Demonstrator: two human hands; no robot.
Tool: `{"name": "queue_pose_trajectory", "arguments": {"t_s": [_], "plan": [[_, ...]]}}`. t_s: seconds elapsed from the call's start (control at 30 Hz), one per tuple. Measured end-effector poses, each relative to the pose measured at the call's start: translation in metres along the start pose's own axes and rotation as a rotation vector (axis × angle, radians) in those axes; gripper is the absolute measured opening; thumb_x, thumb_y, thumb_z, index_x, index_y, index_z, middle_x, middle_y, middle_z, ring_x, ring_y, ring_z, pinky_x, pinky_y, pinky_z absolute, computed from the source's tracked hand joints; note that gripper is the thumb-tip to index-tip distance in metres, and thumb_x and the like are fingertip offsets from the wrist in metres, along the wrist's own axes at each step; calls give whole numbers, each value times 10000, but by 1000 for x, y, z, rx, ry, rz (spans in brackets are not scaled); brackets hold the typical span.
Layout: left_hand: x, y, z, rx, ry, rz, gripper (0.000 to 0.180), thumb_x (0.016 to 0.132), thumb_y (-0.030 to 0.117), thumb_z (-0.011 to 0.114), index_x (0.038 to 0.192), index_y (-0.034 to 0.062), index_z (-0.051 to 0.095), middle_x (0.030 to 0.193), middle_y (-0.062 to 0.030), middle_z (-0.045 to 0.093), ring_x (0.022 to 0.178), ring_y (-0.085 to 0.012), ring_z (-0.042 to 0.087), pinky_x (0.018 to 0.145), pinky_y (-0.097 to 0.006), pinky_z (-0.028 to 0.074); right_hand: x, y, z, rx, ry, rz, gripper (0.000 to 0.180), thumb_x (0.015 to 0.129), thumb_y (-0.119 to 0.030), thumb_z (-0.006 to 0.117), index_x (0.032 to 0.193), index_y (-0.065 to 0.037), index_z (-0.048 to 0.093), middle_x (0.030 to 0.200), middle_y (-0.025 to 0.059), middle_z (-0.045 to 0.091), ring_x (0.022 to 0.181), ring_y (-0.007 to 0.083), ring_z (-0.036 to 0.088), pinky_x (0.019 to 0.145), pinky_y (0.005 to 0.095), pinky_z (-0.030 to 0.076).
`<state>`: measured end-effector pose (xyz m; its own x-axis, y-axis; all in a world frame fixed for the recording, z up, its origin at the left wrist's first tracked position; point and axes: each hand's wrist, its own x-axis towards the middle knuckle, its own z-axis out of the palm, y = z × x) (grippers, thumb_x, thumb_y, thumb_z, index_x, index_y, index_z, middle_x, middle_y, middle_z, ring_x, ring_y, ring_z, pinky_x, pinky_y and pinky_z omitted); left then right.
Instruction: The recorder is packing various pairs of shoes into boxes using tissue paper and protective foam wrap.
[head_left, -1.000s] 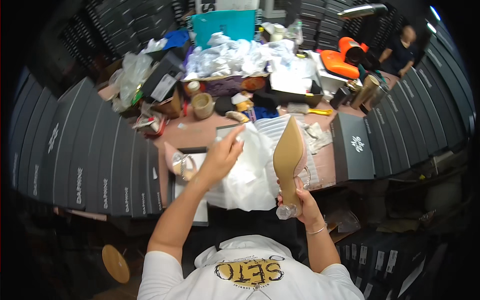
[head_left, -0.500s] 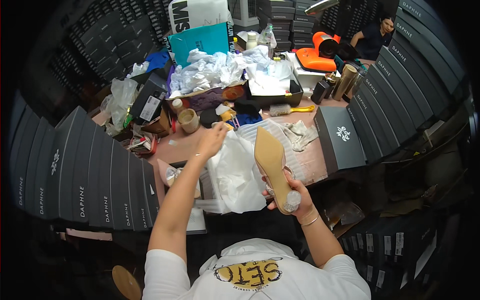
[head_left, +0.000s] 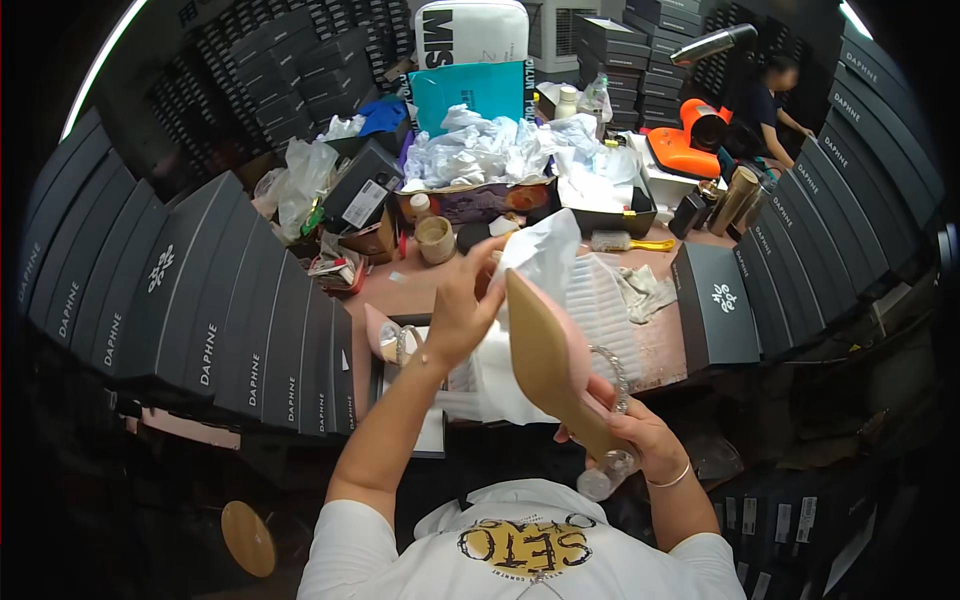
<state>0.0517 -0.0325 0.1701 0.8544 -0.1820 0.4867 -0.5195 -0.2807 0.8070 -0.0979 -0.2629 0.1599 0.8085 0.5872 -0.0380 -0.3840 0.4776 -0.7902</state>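
My right hand (head_left: 645,440) is closed round the heel end of a pink pointed-toe shoe (head_left: 548,350). The shoe's tan sole faces up and left; it has a rhinestone strap (head_left: 615,375) and a clear round heel (head_left: 605,478). Beside the toe, my left hand (head_left: 465,310) has bent fingers closed at the edge of a raised white sheet of tissue paper (head_left: 545,250); the fingertips are partly hidden. A matching pink shoe (head_left: 378,332) lies in an open box left of my left wrist. More white paper and ribbed foam wrap (head_left: 600,310) lie under the held shoe.
Dark shoe boxes stand in rows at left (head_left: 215,300) and right (head_left: 722,310). Farther back are a tray of crumpled paper (head_left: 470,155), a jar (head_left: 435,240), a yellow-handled brush (head_left: 630,242), a rag (head_left: 645,292) and an orange device (head_left: 690,150). A person (head_left: 770,115) is at back right.
My left hand has come back from the jar area to the shoe's toe, and white paper now stands raised there. The shoe has turned to show its pink side. The view has shifted.
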Motion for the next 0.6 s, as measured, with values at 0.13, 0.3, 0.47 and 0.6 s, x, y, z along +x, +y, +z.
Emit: {"name": "queue_pose_trajectory", "arguments": {"t_s": [0.13,0.3,0.47,0.6], "plan": [[-93,-15,-14,144,254,189,342,903,3,539,1245,10,536,923,-118,584,741,-178,560,621,-282,461,24,4,8,-24,33,47,631,963,-208,502,1491,-33,204,1263,144,533,1078,183,582,809,258,504],[-170,-81,-39,207,165,-371,603,823,-15,632,1380,42,409,1164,-176,513,941,-269,556,826,-343,464,35,57,-36,-611,235,138,498,938,-177,540,1391,-13,413,1334,121,455,1170,194,481,977,301,383],[-133,-97,-35,679,54,-201,700,782,-5,615,1426,92,360,1354,-221,381,1200,-372,430,997,-418,378,23,63,-17,-661,97,88,477,926,-204,565,1346,1,471,1360,137,418,1248,244,395,1055,352,301],[-99,-141,-44,543,188,-139,513,779,82,639,1273,46,509,1287,-191,488,1176,-339,500,969,-379,411,18,42,8,-611,-71,40,502,933,-224,562,1364,8,454,1347,146,418,1252,260,386,1061,363,278]]}}
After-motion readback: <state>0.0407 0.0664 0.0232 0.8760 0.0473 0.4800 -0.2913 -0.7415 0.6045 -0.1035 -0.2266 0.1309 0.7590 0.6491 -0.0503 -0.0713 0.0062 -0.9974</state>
